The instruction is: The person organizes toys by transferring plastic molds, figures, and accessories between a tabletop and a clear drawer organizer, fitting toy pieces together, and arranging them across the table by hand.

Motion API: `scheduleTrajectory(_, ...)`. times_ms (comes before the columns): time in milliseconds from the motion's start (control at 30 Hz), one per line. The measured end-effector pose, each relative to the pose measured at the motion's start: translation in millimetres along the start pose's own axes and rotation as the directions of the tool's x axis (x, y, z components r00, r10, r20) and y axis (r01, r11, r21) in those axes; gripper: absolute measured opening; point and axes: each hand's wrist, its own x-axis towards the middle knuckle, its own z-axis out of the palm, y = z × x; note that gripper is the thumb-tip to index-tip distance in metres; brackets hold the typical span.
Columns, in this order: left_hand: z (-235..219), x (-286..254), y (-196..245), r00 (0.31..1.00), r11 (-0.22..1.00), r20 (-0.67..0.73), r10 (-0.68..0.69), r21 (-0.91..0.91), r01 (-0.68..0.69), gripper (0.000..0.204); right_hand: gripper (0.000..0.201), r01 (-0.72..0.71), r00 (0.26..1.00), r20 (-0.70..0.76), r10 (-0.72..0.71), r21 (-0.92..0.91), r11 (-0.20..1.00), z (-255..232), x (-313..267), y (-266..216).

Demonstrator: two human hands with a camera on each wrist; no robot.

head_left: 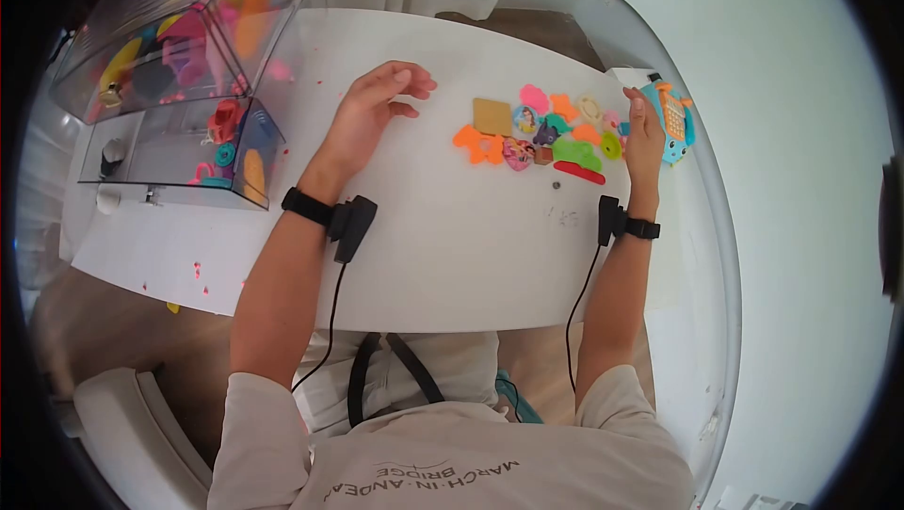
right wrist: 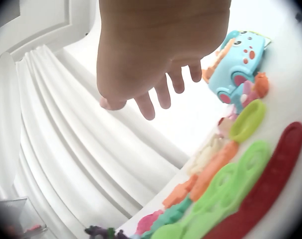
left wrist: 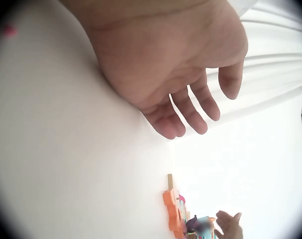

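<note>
My left hand [head_left: 375, 105] rests edge-down on the white table, its fingers loosely bent around nothing. In the left wrist view the fingers [left wrist: 193, 112] hang relaxed and apart. My right hand [head_left: 644, 138] stands at the table's right side, palm turned inward, with loose fingers [right wrist: 163, 94] that hold nothing. Between the hands lies a group of small toys: a tan square [head_left: 492, 116], an orange flower-like shape [head_left: 478, 145], a pink flower [head_left: 534, 97], a green piece [head_left: 576, 152] and a red curved strip [head_left: 580, 173]. Nearest the right hand is a blue toy phone [head_left: 674, 124].
At the left stands a clear plastic case [head_left: 169, 147] with colourful toys in it. The white table [head_left: 452, 256] has a curved edge, with pink crumbs at its left. White curtains [right wrist: 81, 134] hang behind. A pale chair [head_left: 132, 435] stands at lower left.
</note>
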Motion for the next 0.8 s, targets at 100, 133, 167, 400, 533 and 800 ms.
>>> scheduleTrajectory(100, 0, -1, 1, 1.000, 1.000, 0.015, -0.011, 0.016, 0.011, 0.035, 0.053, -0.022, 0.997, 0.069, 0.020, 0.028, 0.999, 1, -3, 24)
scheduleTrajectory(133, 1, -1, 2, 1.000, 1.000, 0.022, -0.020, 0.020, 0.020, 0.035, 0.053, -0.033, 0.997, 0.065, 0.031, 0.028, 0.999, 4, -5, 29)
scheduleTrajectory(167, 1, -2, 2, 1.000, 0.999, 0.018, -0.023, 0.029, 0.023, 0.035, 0.053, 0.026, 0.992, 0.123, -0.007, -0.150, 0.988, 8, -5, 35)
scheduleTrajectory(400, -1, 0, 1, 1.000, 0.999, 0.008, -0.028, 0.015, 0.028, 0.034, 0.052, 0.043, 0.939, 0.296, 0.174, -0.604, 0.796, 21, -11, 42)
scheduleTrajectory(533, 2, 0, 3, 1.000, 0.999, 0.010, -0.030, 0.033, 0.029, 0.034, 0.053, 0.065, 0.949, 0.286, 0.136, -0.597, 0.800, 26, -14, 32)
scheduleTrajectory(800, -1, 0, 1, 0.999, 1.000, 0.027, -0.019, 0.015, 0.019, 0.032, 0.054, 0.137, 0.943, 0.329, 0.039, -0.494, 0.859, 33, -14, 21)
